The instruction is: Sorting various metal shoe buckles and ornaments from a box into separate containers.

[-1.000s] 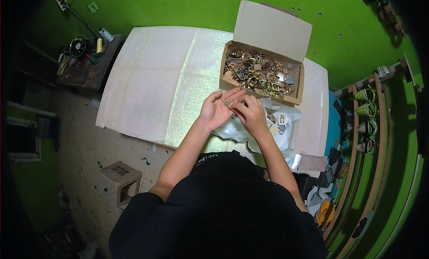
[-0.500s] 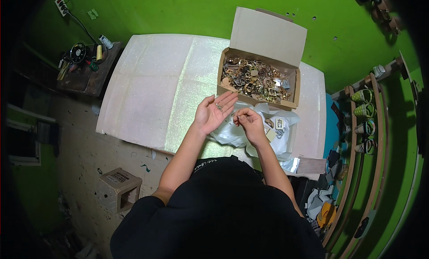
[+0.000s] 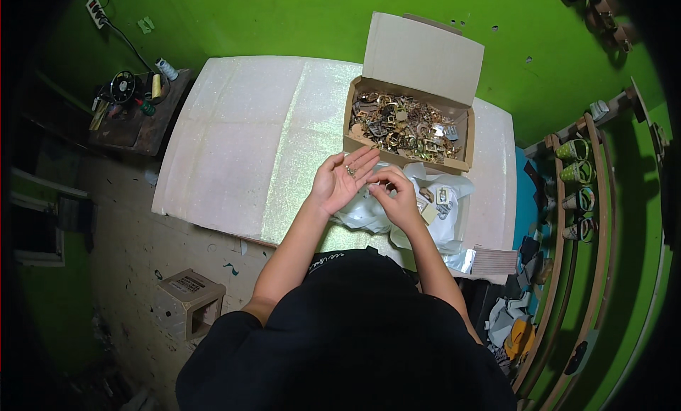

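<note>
My left hand [image 3: 341,182] lies palm up with its fingers stretched out. Several small metal pieces [image 3: 350,170] rest on it near the base of the fingers. Close beside those fingers, my right hand [image 3: 395,195] is closed in a pinch; whatever is between thumb and fingertips is too small to make out. Behind both hands stands an open cardboard box [image 3: 464,163] full of mixed metal buckles and fittings [image 3: 404,124]. Under and beside my right hand, a white plastic bag [image 3: 448,234] lies spread, with a few buckles [image 3: 443,196] on it.
The pale, shiny-covered table [image 3: 227,134] reaches far to the left. A striped flat piece [image 3: 494,262] lies at its near right corner. A dark side table [image 3: 138,127] holds thread spools. On the floor stands a box-like stool [image 3: 190,297]; sandals hang on a wooden rack [image 3: 557,269].
My right hand has shifted a little left, and its fingertips are closer to my left hand's fingers. The left hand stays palm up with the metal pieces on it.
</note>
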Available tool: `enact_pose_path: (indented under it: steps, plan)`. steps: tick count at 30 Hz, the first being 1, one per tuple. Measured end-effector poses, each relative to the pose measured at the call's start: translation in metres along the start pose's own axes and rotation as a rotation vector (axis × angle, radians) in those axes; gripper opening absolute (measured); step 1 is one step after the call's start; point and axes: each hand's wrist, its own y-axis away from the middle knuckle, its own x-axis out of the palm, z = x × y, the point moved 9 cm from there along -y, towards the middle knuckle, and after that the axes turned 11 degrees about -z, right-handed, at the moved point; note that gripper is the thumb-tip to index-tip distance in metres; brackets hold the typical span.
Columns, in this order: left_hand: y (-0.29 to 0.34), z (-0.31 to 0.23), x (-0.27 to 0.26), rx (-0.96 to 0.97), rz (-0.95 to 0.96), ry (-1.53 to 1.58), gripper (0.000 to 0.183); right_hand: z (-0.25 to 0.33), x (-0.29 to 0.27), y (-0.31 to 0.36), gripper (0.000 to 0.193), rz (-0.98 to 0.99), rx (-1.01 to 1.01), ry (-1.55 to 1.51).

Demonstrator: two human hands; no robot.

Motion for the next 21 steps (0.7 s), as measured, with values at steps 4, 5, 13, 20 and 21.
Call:
enact_pose_path:
  steps: [4,5,13,20,21]
  plan:
    - [-0.001,0.010,0.003,0.002,0.054,-0.119,0.049,0.016,0.001,-0.005,0.013,-0.105,-0.179,0.199]
    - [-0.002,0.012,0.003,-0.004,0.063,-0.131,0.049,0.023,0.000,-0.005,0.013,-0.144,-0.270,0.278]
    - [-0.007,0.018,-0.004,-0.024,0.011,-0.147,0.044,0.037,0.003,-0.007,0.012,-0.152,-0.414,0.526]
    - [-0.007,0.020,-0.005,-0.034,0.034,-0.137,0.043,0.027,0.008,-0.009,0.010,-0.132,-0.335,0.612]
    - [-0.007,0.020,-0.005,-0.031,0.035,-0.138,0.043,0.026,0.008,-0.009,0.010,-0.132,-0.338,0.610]
